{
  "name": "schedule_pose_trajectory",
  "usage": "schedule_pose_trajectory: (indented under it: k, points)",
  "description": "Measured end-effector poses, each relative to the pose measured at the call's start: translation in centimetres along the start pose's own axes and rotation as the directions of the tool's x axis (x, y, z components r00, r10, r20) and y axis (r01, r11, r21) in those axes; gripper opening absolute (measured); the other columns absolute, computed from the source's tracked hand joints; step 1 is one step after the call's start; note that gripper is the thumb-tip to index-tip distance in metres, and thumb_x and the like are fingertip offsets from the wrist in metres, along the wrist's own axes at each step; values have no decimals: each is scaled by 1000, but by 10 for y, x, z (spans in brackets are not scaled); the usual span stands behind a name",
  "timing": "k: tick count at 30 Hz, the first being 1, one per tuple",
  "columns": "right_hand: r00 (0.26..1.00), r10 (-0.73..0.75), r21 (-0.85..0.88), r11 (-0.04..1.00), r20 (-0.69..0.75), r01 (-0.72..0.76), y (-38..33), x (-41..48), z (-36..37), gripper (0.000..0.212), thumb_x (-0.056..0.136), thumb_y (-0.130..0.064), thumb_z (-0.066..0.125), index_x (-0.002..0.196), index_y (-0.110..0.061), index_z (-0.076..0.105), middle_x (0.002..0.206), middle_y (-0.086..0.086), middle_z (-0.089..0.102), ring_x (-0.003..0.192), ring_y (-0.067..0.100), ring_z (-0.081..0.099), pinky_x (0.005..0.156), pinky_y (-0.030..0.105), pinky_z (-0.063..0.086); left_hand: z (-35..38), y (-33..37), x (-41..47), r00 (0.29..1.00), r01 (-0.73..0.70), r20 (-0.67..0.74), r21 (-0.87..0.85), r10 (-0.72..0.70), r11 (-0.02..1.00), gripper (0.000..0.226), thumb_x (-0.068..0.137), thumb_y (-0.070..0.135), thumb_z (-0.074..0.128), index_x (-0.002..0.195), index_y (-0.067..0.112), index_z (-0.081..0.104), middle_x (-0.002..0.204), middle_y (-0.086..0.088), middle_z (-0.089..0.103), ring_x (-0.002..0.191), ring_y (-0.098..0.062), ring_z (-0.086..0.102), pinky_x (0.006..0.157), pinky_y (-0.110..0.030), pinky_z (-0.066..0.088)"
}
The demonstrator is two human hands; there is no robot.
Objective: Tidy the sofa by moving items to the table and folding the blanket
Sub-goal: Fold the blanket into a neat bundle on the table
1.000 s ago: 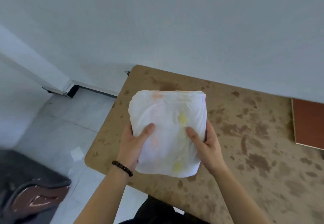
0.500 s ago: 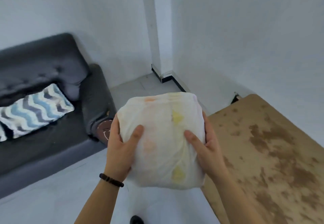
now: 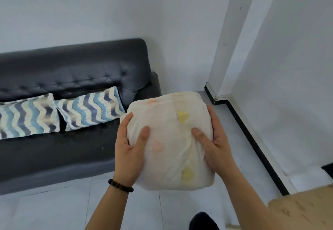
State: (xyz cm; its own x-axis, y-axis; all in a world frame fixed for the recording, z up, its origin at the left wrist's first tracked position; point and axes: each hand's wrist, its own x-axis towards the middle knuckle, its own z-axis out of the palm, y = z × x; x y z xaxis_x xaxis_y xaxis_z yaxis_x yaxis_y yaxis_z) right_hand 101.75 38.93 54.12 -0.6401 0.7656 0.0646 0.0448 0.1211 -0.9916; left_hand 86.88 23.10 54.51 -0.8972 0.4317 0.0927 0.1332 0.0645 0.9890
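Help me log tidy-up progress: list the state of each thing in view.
White blanket with yellow and orange prints: folded, held off the floor by both hands.
Left hand: grips the blanket's left side.
Right hand: grips the blanket's right side.
Dark grey tufted sofa: holds both cushions.
Two blue-and-cream wavy-striped cushions: side by side against the sofa back.
Tan speckled table: only its corner shows.

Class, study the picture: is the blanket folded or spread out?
Folded. The blanket is a compact, thick bundle gripped between the left hand and right hand, with nothing hanging loose.

Two wavy-striped cushions (image 3: 90, 109) lie side by side; a black baseboard (image 3: 252, 139) lines the white wall (image 3: 288, 67) above grey floor tiles (image 3: 54, 208).
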Motion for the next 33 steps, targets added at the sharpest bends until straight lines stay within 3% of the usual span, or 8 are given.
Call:
schedule_pose_trajectory:
  k: [5,11,15,19,23,25,29,33]
  points:
    - [998,61,22,998,13,-61,32,92,36,69,93,-31,65,146,-52,27,139,-46,38,125,-21,40,96,9,36,12,-31,94,998,53,17,26,-54,998,61,81,48,70,136,42,44,131,32,49,122,3,50,106,-42,46]
    - [980,179,17,983,90,-181,81,253,84,71,93,-35,64,150,-49,24,133,-52,33,116,-30,38,93,8,35,41,-74,238,984,169,56,-19,-168,985,74,65,41,64,137,43,43,129,36,47,123,-2,49,104,-48,46]
    - [942,296,-9,954,158,-298,96,353,109,75,87,-49,62,150,-54,20,128,-56,31,116,-23,38,98,21,35,60,-97,327,966,249,61,45,-251,968,74,74,26,58,142,41,35,136,36,39,126,7,40,112,-41,38]
    - [880,430,-42,901,203,-431,124,431,140,80,78,-44,57,149,-53,22,144,-35,36,129,1,42,108,38,37,70,-132,404,952,281,90,129,-294,951,70,94,19,59,146,46,21,138,44,24,124,21,30,111,-26,28]
    - [836,514,-90,857,190,-507,178,494,178,70,92,-28,55,151,-48,24,141,-27,37,127,7,43,104,36,37,76,-196,469,928,354,56,165,-367,920,66,96,10,56,149,37,28,150,23,30,136,-4,33,115,-33,31]
    - [827,530,-138,848,188,-512,214,522,200,67,97,-22,52,151,-46,23,144,-23,37,125,7,44,103,35,35,79,-238,502,920,376,46,183,-390,908,64,97,9,55,149,33,29,151,19,30,135,-6,34,116,-34,31]
    - [822,547,-168,835,158,-523,291,580,240,73,88,-37,52,153,-43,20,154,-16,33,132,13,39,108,37,32,94,-320,567,913,392,47,183,-406,902,63,96,6,54,149,30,30,143,22,32,128,-4,36,111,-28,34]
    - [821,563,-87,826,95,-557,364,621,261,72,89,-24,51,154,-39,24,153,-15,36,130,12,42,110,38,34,108,-403,613,893,438,68,101,-446,893,64,93,10,59,147,31,33,140,14,40,126,-13,46,107,-37,44]
